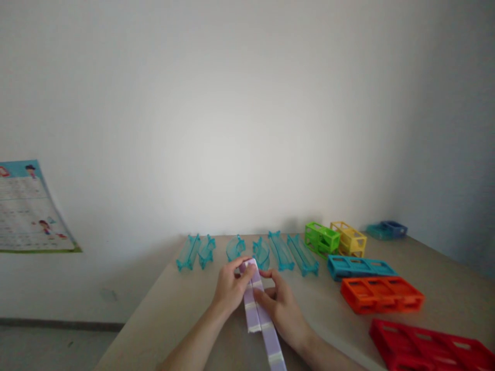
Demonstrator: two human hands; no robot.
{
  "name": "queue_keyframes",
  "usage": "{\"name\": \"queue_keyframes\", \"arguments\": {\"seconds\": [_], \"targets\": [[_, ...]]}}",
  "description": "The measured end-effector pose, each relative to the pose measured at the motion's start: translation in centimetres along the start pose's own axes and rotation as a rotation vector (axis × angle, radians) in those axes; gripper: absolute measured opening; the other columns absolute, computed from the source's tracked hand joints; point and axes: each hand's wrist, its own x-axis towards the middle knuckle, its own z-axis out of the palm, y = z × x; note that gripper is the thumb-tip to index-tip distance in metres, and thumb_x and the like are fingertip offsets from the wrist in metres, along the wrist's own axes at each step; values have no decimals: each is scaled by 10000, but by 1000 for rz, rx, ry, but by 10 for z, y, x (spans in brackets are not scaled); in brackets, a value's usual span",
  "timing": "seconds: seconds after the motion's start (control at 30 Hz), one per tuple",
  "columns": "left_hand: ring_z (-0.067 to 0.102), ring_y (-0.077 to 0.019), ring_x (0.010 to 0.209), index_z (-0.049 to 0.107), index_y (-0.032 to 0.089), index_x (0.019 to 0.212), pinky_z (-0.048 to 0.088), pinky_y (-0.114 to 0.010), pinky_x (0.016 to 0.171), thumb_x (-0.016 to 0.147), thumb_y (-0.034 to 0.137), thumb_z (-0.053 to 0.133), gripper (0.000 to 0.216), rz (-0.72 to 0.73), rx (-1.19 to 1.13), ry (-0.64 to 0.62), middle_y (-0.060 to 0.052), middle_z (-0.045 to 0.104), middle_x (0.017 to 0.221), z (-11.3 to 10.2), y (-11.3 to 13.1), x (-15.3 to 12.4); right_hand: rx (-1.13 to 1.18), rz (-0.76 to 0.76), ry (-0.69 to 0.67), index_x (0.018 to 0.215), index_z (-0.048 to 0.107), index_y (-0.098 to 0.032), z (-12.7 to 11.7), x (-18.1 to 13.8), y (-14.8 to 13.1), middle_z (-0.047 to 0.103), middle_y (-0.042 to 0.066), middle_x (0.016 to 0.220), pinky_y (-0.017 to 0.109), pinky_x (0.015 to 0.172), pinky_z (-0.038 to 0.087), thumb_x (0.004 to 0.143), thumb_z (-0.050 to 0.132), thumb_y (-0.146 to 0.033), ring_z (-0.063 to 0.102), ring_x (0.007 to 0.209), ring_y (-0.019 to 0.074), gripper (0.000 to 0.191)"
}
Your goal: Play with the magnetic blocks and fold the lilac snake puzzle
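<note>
Between my two hands is a long lilac strip with pale cross bands (252, 312). It looks like two lengths lying side by side, the right one reaching further down toward me; I cannot tell exactly what it is. My left hand (231, 284) pinches its far end, with the thumb on top and the fingers curled around the left side. Lower on the right side, my right hand (281, 303) grips the strip between its thumb and bent fingers. Just beyond the hands lie two curved clear teal track pieces (235, 249), apart from the fingers.
More clear teal pieces (188, 252) lie along the table's far side. To the right stand green (322, 239), yellow (349, 238), blue (361, 267), orange (382, 294) and red (429, 348) open plastic frames. Dark blue pieces (392, 229) sit in the far right corner. A wall rises behind the table.
</note>
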Motion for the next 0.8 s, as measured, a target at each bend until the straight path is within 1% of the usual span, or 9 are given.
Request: {"name": "queue_keyframes", "arguments": {"seconds": [0.13, 0.33, 0.4, 0.5, 0.6, 0.67, 0.7, 0.73, 0.8], "targets": [[588, -168, 645, 699, 127, 968, 439, -231, 561, 756, 417, 664, 361, -10, -66, 4, -59, 687, 790, 2, -1, -1, 14, -26, -6, 1057, 454, -184, 1, -1, -2, 463, -108, 472, 181, 390, 236, 735, 667, -391, 370, 387, 73, 438], [612, -162, 665, 653, 141, 998, 462, -248, 624, 764, 391, 676, 344, -85, -336, -68, -60, 693, 827, -1, -5, -1, 43, -110, -61, 1216, 417, -177, 5, -7, -3, 559, -63, 553, 183, 422, 302, 771, 654, -389, 444, 444, 88, 546], [612, -158, 687, 657, 138, 995, 454, -237, 625, 761, 373, 686, 333, -86, -406, -65, -67, 699, 846, -4, -5, -1, 77, -111, -62, 1216, 431, -166, 5, -8, -5, 571, -55, 559, 182, 421, 314, 758, 669, -403, 452, 442, 87, 568], [626, -174, 723, 671, 134, 947, 460, -247, 645, 747, 353, 696, 298, -66, -522, -80, -79, 704, 868, -7, -1, 0, 159, -64, -82, 1192, 478, -136, 1, -5, -9, 557, -59, 490, 170, 374, 283, 713, 699, -405, 422, 377, 76, 593], [652, -213, 792, 677, 145, 891, 486, -295, 711, 743, 331, 695, 239, -67, -660, -114, -83, 703, 902, -9, 5, -1, 305, 61, -175, 1210, 502, -106, -10, 1, -13, 571, -33, 427, 177, 292, 248, 699, 651, -416, 402, 276, 95, 616], [656, -225, 840, 675, 162, 891, 496, -323, 750, 755, 321, 683, 209, -89, -743, -146, -81, 692, 969, -9, 9, -2, 427, 138, -216, 1170, 551, -102, -17, 4, -15, 557, -26, 409, 178, 252, 211, 708, 602, -438, 364, 231, 92, 573], [654, -225, 857, 671, 170, 896, 498, -331, 760, 762, 321, 678, 202, -98, -774, -163, -81, 686, 996, -9, 11, -3, 478, 151, -211, 1116, 588, -104, -20, 5, -15, 545, -28, 414, 175, 246, 199, 713, 599, -438, 341, 228, 78, 524], [652, -224, 867, 665, 178, 905, 500, -334, 766, 767, 325, 675, 202, -104, -795, -173, -80, 681, 1012, -8, 12, -3, 523, 147, -189, 1048, 624, -109, -22, 5, -15, 539, -29, 431, 170, 250, 206, 713, 614, -429, 331, 241, 63, 463], [647, -213, 865, 649, 189, 930, 502, -327, 760, 772, 344, 675, 223, -103, -806, -146, -71, 679, 1000, -5, 13, -4, 606, 103, -142, 948, 659, -127, -23, 4, -16, 565, -15, 514, 160, 292, 280, 714, 659, -400, 381, 311, 52, 360]]}}
